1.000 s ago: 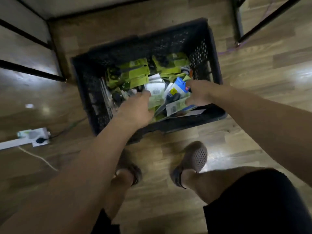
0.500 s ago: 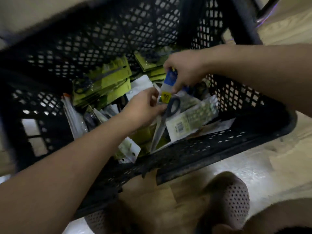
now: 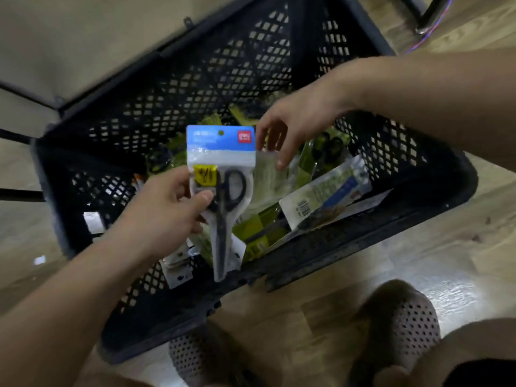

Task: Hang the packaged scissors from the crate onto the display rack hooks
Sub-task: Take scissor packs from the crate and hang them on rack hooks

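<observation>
A black mesh crate (image 3: 363, 247) stands on the floor, holding several packaged scissors (image 3: 321, 196), most in yellow-green cards. My left hand (image 3: 170, 208) grips one clear pack of black-handled scissors (image 3: 223, 191) with a blue header card, held upright above the crate. My right hand (image 3: 293, 127) hovers just to the right of the pack's top edge, fingers spread, with nothing in it. No display rack hooks are in view.
My two feet in perforated clogs (image 3: 405, 319) stand at the crate's near edge on a wooden floor. Black metal frame bars (image 3: 19, 194) run at the left. A frame leg (image 3: 424, 20) stands at the top right.
The blue-header pack has come up out of the crate. My left hand now holds it at the handles, and my right hand has let go of its top.
</observation>
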Tool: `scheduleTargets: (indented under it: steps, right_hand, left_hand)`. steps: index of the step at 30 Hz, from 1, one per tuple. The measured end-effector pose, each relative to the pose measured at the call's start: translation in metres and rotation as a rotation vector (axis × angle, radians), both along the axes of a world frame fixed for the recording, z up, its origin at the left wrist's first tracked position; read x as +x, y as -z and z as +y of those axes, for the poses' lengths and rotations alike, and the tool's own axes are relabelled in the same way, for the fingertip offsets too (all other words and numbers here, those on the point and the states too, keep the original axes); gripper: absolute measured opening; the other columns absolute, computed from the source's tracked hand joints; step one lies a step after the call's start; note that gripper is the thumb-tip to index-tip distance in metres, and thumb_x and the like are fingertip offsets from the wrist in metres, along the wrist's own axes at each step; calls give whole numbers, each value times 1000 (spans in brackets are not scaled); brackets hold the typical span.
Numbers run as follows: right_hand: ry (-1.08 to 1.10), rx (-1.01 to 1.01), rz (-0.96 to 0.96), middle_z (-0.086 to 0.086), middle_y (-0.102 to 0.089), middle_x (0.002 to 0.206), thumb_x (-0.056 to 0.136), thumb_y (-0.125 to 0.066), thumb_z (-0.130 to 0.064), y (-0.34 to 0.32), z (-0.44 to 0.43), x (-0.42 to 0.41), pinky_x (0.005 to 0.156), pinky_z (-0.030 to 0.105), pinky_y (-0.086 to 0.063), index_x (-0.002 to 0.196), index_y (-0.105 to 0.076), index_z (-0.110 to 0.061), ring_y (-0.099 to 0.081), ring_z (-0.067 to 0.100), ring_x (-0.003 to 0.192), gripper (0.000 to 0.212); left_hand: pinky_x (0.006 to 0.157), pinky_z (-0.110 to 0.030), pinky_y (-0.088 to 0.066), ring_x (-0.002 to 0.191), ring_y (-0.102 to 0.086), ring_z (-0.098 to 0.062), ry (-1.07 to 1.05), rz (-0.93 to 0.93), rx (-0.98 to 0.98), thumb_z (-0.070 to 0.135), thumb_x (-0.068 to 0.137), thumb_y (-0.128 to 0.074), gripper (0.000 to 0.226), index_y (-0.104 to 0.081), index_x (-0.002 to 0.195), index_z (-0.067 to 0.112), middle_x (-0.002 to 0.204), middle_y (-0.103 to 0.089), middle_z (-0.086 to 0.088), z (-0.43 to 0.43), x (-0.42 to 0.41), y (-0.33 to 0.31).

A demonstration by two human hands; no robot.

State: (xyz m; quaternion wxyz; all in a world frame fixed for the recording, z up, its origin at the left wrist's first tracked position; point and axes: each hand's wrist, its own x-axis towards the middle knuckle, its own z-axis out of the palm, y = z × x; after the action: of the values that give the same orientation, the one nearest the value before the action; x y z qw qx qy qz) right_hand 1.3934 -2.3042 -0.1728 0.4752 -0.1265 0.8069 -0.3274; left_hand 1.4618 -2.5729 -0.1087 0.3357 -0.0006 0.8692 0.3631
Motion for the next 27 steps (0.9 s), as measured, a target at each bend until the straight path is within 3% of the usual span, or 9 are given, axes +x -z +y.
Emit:
scheduleTargets:
  steps: [5,10,13,18,19,21,23,25,27]
  right_hand:
    - [-5,-23,-32,-22,-76,99,83,-84,-23,11,-8,16,80,21,-53,100,-75,-42,-70,1,94,27]
    - [145,136,300,-11,-72,84,90,-77,-27,1,-11,4,56,19,-49,101,-73,-29,-68,2,70,13]
    - [185,297,437,0,-69,87,93,-72,-31,-9,-6,-7,51,28,-50,108,-70,-15,-66,14,70,22]
    - [-128,716,723,8,-60,93,91,-69,-40,-20,-10,7,57,37,-44,117,-53,-8,-62,32,85,45]
    - [-199,721,654,6,-61,87,90,-70,-38,-20,-13,9,56,38,-47,108,-55,-8,-62,29,79,38]
    - [-395,694,241,3,-64,81,89,-73,-42,-12,-21,17,74,43,-58,90,-63,-14,-62,20,74,30]
    - [-647,712,-137,1,-70,98,84,-75,-53,8,-34,32,86,40,-58,90,-70,-17,-66,17,85,37]
    - [-876,752,-266,-4,-71,109,87,-71,-55,31,-39,50,82,34,-55,102,-74,-15,-67,14,95,42]
    - [-972,721,-199,-5,-70,99,93,-68,-47,44,-36,59,88,38,-56,90,-74,-18,-65,16,91,30]
  left_hand:
    - [72,-40,-62,92,-75,-14,-4,43,64,13,103,-59,29,-70,115,37,101,-78,8,3,1,-15]
    - [70,-45,-63,85,-73,-12,-71,216,5,13,102,-59,28,-68,103,39,94,-77,13,-6,-6,-19]
    - [80,-47,-61,82,-72,-5,-82,256,-9,20,101,-61,26,-67,97,45,91,-76,19,-7,-11,-18]
    - [89,-50,-58,99,-70,-11,60,200,-56,26,100,-61,23,-64,114,43,106,-74,16,4,-5,-15]
    - [88,-50,-58,98,-69,-13,99,177,-74,26,99,-62,21,-64,114,40,105,-73,14,6,-4,-14]
    - [85,-49,-59,91,-69,-17,160,125,-111,24,96,-63,15,-67,108,32,98,-74,7,11,0,-10]
    - [77,-41,-58,79,-67,-13,204,77,-138,23,94,-65,12,-68,104,29,89,-73,4,17,3,-7]
    - [70,-27,-51,74,-62,-2,227,41,-139,30,97,-63,14,-70,108,35,87,-71,12,22,6,-5]
    - [74,-19,-49,85,-63,3,226,21,-115,39,100,-60,21,-69,118,43,97,-71,21,26,7,-6]
